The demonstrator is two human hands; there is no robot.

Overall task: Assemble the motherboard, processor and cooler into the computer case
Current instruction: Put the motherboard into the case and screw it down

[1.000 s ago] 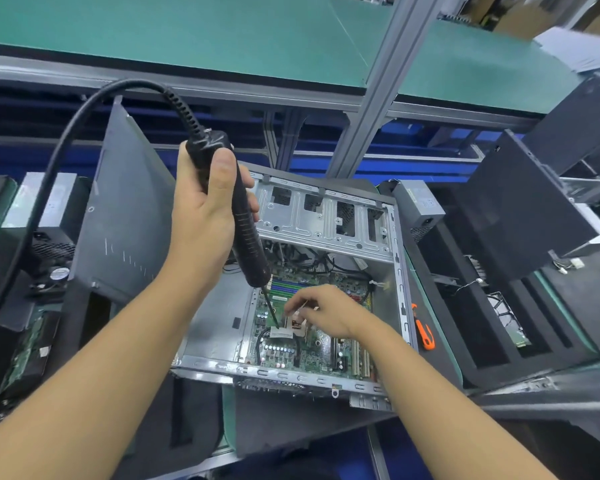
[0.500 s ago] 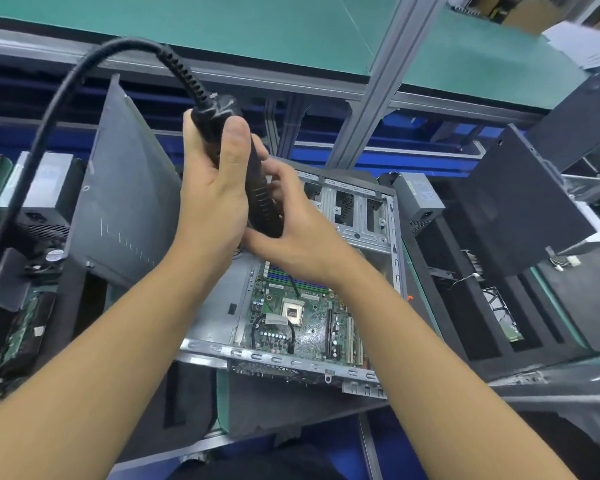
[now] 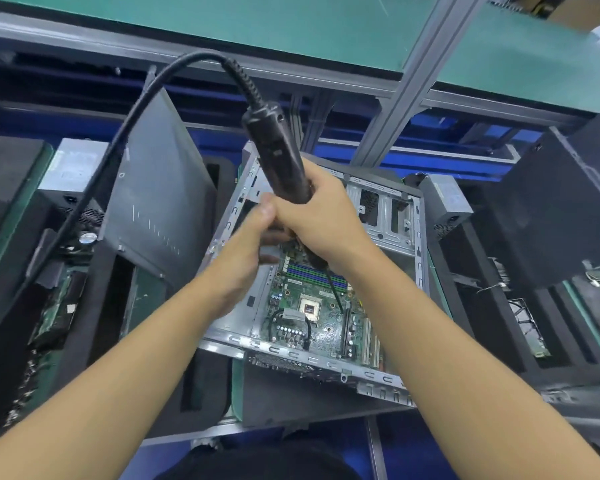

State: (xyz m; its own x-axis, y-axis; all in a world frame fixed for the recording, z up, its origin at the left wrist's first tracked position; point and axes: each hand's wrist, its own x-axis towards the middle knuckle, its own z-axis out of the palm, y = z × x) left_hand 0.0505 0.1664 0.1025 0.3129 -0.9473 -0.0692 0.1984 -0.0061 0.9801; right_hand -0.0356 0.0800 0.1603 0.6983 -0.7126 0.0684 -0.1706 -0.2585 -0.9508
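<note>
Your right hand (image 3: 323, 220) is wrapped around the lower barrel of the electric screwdriver (image 3: 278, 157), holding it tilted above the open computer case (image 3: 388, 216) at the middle of the worktop. Your left hand (image 3: 246, 258) sits against it from the left, thumb touching your right fingers. It is blurred, so I cannot tell whether it grips the tool. The motherboard (image 3: 326, 327) lies flat inside the case, below both hands and toward its near edge. The bit (image 3: 335, 289) slants down over the board, ending just right of the processor socket (image 3: 309, 308). The grey side panel (image 3: 156, 202) leans at the case's left edge.
</note>
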